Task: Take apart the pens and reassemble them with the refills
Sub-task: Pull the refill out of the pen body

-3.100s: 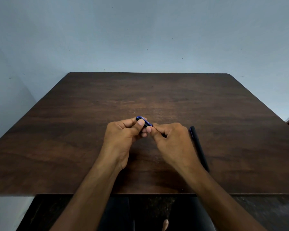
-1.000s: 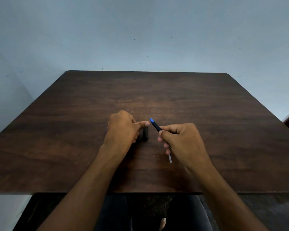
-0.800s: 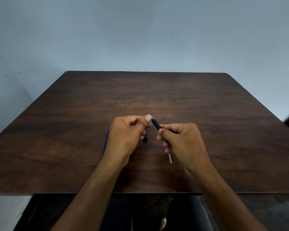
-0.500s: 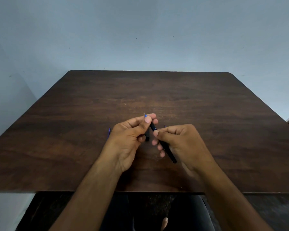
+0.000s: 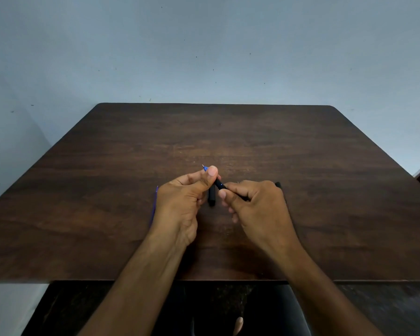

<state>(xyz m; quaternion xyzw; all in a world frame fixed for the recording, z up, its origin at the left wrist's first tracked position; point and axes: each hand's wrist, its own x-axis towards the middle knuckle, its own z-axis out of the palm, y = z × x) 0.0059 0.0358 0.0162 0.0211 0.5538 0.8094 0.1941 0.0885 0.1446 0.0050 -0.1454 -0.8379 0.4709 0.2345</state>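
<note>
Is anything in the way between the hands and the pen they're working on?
No. Both hands already hold the pen: the left hand pinches its blue tip end, the right hand grips the barrel. A black cap lies on the table just below, not blocking.

Dim flat light, soft shadows under both forearms, wide-angle bowing at table point(image 5: 325, 146) edges, near corners soft.

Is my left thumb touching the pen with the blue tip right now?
Touching. The head view shows the left hand with its thumb pressed flat on the pen just behind its blue tip, no gap visible.
</note>
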